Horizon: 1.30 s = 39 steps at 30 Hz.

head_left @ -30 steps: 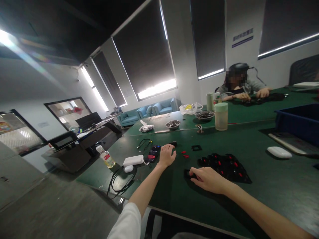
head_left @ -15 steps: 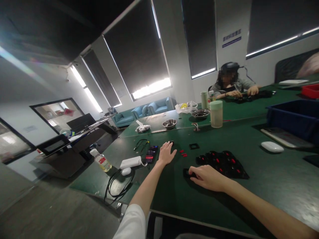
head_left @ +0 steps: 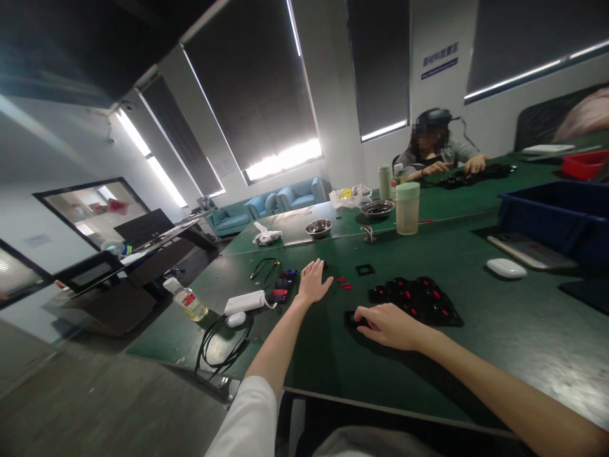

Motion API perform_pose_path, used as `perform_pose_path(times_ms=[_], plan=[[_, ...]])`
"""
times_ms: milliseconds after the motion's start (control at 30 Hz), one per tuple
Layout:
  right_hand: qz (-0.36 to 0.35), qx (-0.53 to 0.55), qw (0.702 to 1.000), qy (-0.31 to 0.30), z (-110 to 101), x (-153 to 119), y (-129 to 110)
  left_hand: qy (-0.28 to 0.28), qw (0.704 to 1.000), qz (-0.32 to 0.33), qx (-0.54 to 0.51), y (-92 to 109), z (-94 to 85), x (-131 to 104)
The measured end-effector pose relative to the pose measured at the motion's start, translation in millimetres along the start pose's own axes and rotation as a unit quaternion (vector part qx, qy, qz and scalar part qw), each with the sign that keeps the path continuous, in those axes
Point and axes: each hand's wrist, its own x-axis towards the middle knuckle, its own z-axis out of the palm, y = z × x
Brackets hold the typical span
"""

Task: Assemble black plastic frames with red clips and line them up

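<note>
My left hand rests on the green table, palm down with fingers stretched out and thumb apart. A small dark object shows at its fingertips, mostly hidden. My right hand is bent over a flat black square piece, thumb and fingers closed at its right side. Those fingers partly cover the piece. Beyond lies a black square frame with an opening in its middle. Small red pieces lie between my hands. Right of them is a cluster of black parts with red inserts.
On the left are a phone, white power bank, coiled black cable and bottle. Metal bowls and a green-lidded cup stand farther back. A blue bin sits right; a co-worker works across the table.
The view has shifted slightly, so everything sits a little higher and farther left. Both hands keep nearly the same places on the table, the right one still at the black square piece.
</note>
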Motion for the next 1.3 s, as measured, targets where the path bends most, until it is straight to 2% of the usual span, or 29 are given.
perform_pose_path(times_ms=[367, 467, 667, 767, 1067, 1300], plan=[[-0.003, -0.017, 1.000, 0.002, 3.4, 0.6, 1.3, 0.047, 0.998, -0.019, 0.030, 3.7, -4.8, -10.7], [-0.003, -0.020, 1.000, 0.003, 3.3, 0.6, 1.2, 0.045, 0.998, 0.005, 0.033, 3.7, -6.3, -11.5], [-0.004, -0.022, 1.000, 0.002, 3.1, 0.5, 1.1, 0.015, 0.995, 0.097, 0.020, 5.7, -11.5, -11.4], [-0.005, -0.020, 1.000, 0.001, 2.3, -0.1, 0.4, 0.011, 0.994, 0.112, 0.013, 7.0, -13.4, -11.7], [0.000, -0.015, 1.000, 0.006, -0.2, -0.9, -1.6, 0.051, 0.997, 0.049, 0.012, 6.1, -12.2, -14.8], [0.007, -0.018, 1.000, 0.000, -1.6, -0.5, -3.3, 0.075, 0.997, 0.031, -0.013, 9.1, -15.3, -16.6]])
